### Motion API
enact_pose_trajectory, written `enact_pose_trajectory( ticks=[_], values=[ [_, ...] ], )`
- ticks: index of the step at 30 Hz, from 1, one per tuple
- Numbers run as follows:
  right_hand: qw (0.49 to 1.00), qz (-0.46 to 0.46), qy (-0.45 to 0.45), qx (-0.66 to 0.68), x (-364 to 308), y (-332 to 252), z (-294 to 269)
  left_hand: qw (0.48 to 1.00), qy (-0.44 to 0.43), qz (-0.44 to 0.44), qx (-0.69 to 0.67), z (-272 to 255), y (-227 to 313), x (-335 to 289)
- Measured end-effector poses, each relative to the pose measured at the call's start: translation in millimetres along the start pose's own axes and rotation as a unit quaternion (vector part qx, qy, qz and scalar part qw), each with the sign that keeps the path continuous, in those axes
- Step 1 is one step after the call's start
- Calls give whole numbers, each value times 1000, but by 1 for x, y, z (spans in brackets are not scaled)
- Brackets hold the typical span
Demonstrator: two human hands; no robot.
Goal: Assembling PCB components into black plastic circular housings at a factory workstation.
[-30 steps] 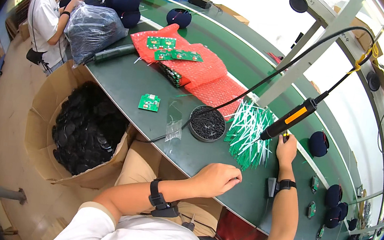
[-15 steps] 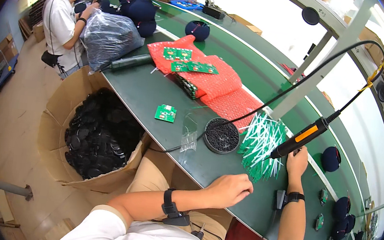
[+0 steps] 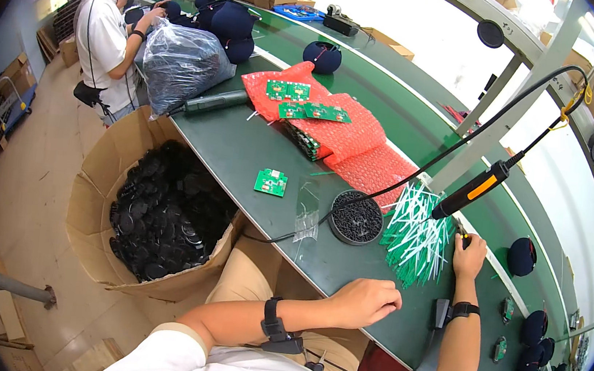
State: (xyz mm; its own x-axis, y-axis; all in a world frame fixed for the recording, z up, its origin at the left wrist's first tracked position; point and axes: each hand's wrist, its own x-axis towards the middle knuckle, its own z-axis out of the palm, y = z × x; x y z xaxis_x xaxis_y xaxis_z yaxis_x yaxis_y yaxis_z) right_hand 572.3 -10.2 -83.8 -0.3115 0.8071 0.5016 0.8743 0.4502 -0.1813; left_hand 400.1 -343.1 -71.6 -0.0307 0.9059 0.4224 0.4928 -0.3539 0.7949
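While the screwdriver (image 3: 470, 193) slants tip-down leftward, left hand (image 3: 366, 302) and right hand (image 3: 470, 256) curl, apart, their grips unclear.

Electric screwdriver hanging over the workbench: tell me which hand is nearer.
Right. In the picture, the right hand is just below the electric screwdriver; the left hand is farther off, lower left, by the green workbench's near edge.

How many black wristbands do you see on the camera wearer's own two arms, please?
2: the left wristband circles the wrist behind the left hand, and the right wristband the one behind the right hand. Neither is hidden.
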Motion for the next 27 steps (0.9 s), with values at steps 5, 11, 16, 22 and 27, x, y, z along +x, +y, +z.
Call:
enact_pose_trajectory(
  ticks=[5, 11, 16, 22, 27],
  values=[
    [997, -72, -34, -6, 2, 16, -1, 988, -54, -69, -128, -67, 38, -8],
    [992, -115, -35, 44, -11, 26, -5, 962, 227, 31, 150, -250, 28, 44],
    [993, -101, -31, 53, -13, 13, -11, 926, 143, -179, 301, -374, -58, 165],
    [995, -68, -57, 48, -14, 4, -19, 819, 89, -198, 531, -422, -193, 265],
    [987, -91, -31, 130, -15, 11, -13, 760, 154, -225, 590, -407, -261, 311]
  ],
)
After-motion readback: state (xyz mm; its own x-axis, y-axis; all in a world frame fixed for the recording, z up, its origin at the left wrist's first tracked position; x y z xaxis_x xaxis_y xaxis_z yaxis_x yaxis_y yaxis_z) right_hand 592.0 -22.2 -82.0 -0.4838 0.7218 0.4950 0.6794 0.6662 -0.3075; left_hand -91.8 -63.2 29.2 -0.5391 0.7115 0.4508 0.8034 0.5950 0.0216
